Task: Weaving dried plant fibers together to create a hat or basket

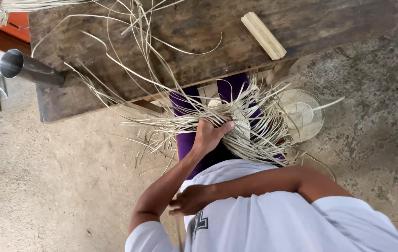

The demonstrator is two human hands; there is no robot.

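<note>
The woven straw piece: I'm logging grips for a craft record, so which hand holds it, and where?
The left hand presses down on the woven straw piece at its woven centre, with loose strands fanning out around it. The right hand holds nothing, resting against the left forearm.

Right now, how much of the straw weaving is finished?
A small woven patch at the middle looks done. The left hand presses on the straw bundle over the purple lap; the right hand rests against the left forearm, holding nothing. Much seems left: long loose strands fan out unwoven across the wooden bench. A finished-looking round woven piece lies on the floor.
</note>
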